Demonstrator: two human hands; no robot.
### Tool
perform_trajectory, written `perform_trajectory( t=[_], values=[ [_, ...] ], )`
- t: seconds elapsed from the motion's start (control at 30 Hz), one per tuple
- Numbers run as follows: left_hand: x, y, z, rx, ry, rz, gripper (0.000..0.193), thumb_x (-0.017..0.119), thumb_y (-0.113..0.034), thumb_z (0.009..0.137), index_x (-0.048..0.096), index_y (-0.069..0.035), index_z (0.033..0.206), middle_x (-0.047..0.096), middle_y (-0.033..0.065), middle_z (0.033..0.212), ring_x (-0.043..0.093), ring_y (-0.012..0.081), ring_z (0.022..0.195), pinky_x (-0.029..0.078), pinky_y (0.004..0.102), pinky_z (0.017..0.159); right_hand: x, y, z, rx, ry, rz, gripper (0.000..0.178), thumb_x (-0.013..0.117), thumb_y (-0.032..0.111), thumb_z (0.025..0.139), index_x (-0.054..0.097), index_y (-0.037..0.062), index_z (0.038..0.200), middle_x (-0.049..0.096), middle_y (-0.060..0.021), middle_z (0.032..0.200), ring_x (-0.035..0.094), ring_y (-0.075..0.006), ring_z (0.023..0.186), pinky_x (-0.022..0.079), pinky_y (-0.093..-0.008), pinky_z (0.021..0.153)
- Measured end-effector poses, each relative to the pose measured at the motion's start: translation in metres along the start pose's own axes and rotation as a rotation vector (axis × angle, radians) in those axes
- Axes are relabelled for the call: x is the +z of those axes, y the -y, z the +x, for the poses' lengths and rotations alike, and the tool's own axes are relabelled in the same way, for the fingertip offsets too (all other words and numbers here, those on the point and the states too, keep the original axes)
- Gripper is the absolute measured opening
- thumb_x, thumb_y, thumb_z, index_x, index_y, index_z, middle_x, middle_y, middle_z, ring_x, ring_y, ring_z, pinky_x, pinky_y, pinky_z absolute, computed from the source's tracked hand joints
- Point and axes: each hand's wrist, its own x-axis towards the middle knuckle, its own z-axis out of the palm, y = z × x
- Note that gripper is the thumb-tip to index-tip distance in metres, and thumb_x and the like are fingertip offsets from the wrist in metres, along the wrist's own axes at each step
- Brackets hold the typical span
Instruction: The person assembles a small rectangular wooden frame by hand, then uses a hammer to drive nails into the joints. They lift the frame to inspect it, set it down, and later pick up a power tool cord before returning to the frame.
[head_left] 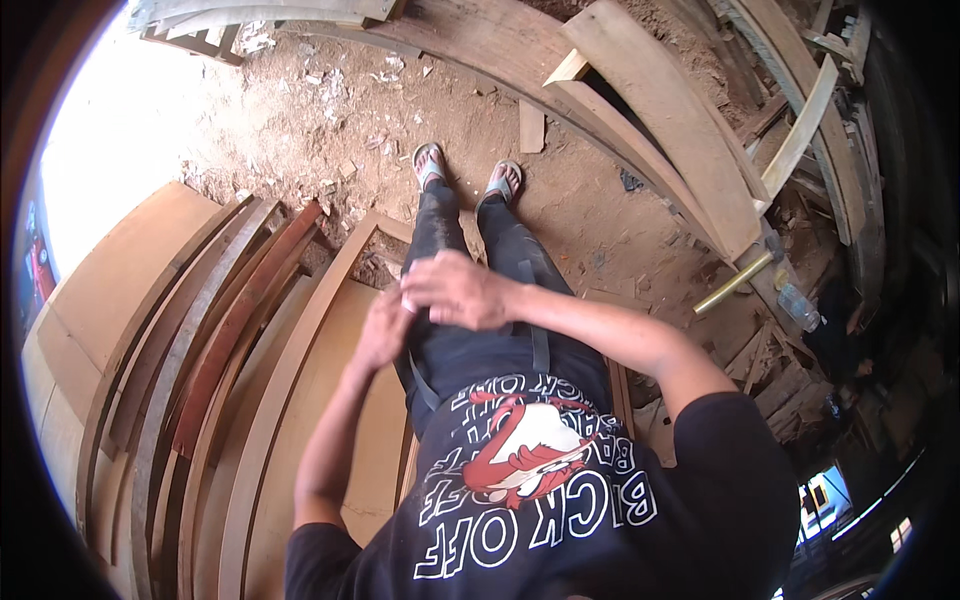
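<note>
In front of my waist, my two hands meet above my dark trousers (500, 350). My right hand (462, 288) reaches across, its fingers bent and pressed over the fingertips of my left hand (382, 328). My left hand is closed, with its fingers curled toward the right one. A tiny pale spot shows between the fingers; whether it is a held object is too small to tell. Just left of my hands stands a light wooden frame with a panel (300, 345).
Several wooden boards (150, 330), one of them reddish (240, 330), lean in a row at the left. Long planks (665, 120) lie at the upper right, near a yellowish tube (733, 283) and a clear plastic bottle (798, 307). A wood offcut (531, 127) lies on the dusty ground beyond my sandals (504, 179).
</note>
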Motion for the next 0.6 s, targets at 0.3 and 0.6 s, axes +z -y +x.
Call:
perform_trajectory(
  t=[0.3,0.6],
  values=[
    [0.13,0.013,-0.073,-0.535,-0.545,-0.168,0.049,0.057,-0.03,0.108,0.056,-0.001,0.148,0.053,0.0261,0.154,0.052,0.0405,0.142,0.038,0.0445,0.119,0.078,-0.138,-0.015,0.388,-0.174,-0.218,0.054,0.055,0.047,0.105,0.061,0.0099,0.143,0.052,-0.0186,0.153,0.049,-0.0312,0.144,0.028,-0.0553,0.123],
    [0.155,0.035,-0.08,-0.736,-0.473,-0.698,0.069,0.047,-0.053,0.11,0.052,0.002,0.152,0.061,0.0207,0.146,0.054,0.0296,0.14,0.037,0.0397,0.119,0.021,-0.15,0.002,0.772,-0.422,-0.5,0.045,0.054,0.034,0.104,0.063,0.0051,0.137,0.066,-0.0176,0.134,0.06,-0.0355,0.13,0.044,-0.0499,0.112]
  ],
)
